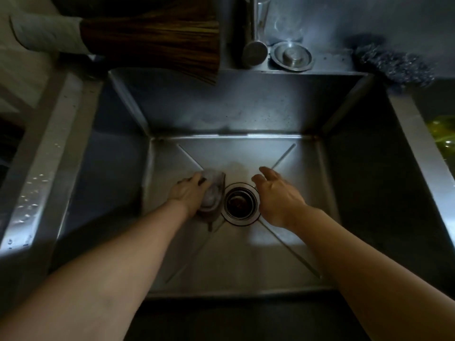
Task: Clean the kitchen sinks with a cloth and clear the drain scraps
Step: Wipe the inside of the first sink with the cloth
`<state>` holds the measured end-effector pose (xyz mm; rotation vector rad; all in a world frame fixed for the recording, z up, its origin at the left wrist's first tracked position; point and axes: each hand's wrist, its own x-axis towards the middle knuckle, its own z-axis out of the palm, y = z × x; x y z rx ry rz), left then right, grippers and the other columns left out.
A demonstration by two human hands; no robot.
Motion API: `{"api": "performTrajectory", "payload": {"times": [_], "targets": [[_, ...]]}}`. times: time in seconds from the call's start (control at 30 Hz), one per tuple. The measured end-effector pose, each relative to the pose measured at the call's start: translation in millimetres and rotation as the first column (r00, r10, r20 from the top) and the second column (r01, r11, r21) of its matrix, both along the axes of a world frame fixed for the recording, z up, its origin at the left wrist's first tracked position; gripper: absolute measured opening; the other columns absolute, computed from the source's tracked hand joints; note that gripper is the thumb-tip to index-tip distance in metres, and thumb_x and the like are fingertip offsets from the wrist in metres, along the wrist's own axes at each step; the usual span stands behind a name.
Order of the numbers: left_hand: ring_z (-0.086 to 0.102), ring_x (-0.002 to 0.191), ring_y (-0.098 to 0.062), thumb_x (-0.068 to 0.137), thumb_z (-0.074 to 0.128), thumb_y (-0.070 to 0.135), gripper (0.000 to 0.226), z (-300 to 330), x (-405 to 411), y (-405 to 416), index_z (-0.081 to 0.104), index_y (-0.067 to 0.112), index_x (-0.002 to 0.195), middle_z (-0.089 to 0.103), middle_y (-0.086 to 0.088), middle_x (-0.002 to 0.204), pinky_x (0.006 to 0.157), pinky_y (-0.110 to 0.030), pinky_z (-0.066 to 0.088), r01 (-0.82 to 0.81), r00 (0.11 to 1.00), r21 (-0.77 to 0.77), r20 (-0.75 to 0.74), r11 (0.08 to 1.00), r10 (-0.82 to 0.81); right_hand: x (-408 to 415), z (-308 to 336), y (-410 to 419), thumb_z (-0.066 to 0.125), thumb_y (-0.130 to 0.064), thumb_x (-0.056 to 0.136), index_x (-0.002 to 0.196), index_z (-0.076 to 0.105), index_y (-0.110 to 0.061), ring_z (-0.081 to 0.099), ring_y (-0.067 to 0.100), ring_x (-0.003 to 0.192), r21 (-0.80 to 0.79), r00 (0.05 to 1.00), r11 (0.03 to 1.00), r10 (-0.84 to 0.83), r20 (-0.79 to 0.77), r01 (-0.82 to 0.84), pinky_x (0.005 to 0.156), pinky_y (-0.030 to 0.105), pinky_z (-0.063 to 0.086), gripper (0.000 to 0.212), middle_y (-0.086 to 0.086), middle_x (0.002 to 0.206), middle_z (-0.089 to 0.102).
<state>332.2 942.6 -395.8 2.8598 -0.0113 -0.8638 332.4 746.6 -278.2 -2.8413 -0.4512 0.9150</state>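
Both of my arms reach down into a deep steel sink (pixel 246 114). My left hand (pixel 188 193) presses a pale, foamy cloth (pixel 213 193) against the sink floor just left of the round drain (pixel 240 204). The drain's strainer basket looks dark inside; I cannot make out scraps in it. My right hand (pixel 279 195) hovers just right of the drain, palm down, fingers spread, holding nothing.
A brown bristle brush (pixel 157 43) hangs over the sink's back left corner. The tap spout (pixel 254 49) and a steel drain plug (pixel 291 55) sit on the back ledge, with a steel-wool scourer (pixel 391 64) at the right. A second basin (pixel 438 134) lies right.
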Motion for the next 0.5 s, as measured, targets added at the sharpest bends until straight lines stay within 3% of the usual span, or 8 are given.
{"api": "performTrajectory", "payload": {"times": [0.13,0.3,0.4,0.5], "targets": [[0.041,0.128,-0.038,0.095,0.047,0.026,0.057,-3.8,7.3,6.0,0.023,0.023,0.146,0.017,-0.013,0.152,0.107,-0.04,0.036,0.006,1.0,-0.027,-0.012,1.0,-0.006,4.0,-3.5,19.9,0.051,-0.008,0.09,0.147,0.024,-0.012,0.014,0.029,0.144,0.004,1.0,1.0,0.015,0.014,-0.015,0.115,0.035,0.021,0.063,0.01,0.157,0.01],[0.049,0.121,-0.036,0.099,0.04,0.036,0.044,0.6,-37.9,-1.0,0.039,0.021,0.14,0.048,-0.017,0.137,0.099,-0.034,0.038,-0.174,0.984,-0.224,-0.007,0.959,0.177,-3.7,-2.1,29.2,0.052,-0.01,0.091,0.145,0.028,-0.012,0.017,0.029,0.143,0.004,1.0,1.0,0.001,-0.007,-0.001,0.114,0.035,0.023,0.06,0.01,0.156,0.014],[0.056,0.113,-0.032,0.096,0.044,0.043,0.044,3.6,-63.2,-6.6,0.042,0.026,0.137,0.058,-0.015,0.127,0.086,-0.028,0.041,-0.112,0.992,-0.194,0.032,0.975,0.12,-11.0,-0.2,30.2,0.053,-0.014,0.092,0.144,0.03,-0.012,0.021,0.029,0.142,0.006,1.0,1.0,-0.007,-0.003,0.007,0.113,0.035,0.024,0.057,0.01,0.155,0.017],[0.057,0.111,-0.033,0.095,0.044,0.045,0.047,3.4,-83.1,-12.2,0.04,0.023,0.137,0.059,-0.017,0.125,0.088,-0.03,0.043,-0.158,0.987,-0.184,-0.07,0.97,0.148,-19.9,0.9,30.3,0.054,-0.012,0.091,0.144,0.032,-0.011,0.023,0.03,0.141,0.008,1.0,1.0,-0.02,-0.009,0.02,0.112,0.036,0.027,0.057,0.011,0.154,0.02]]}}
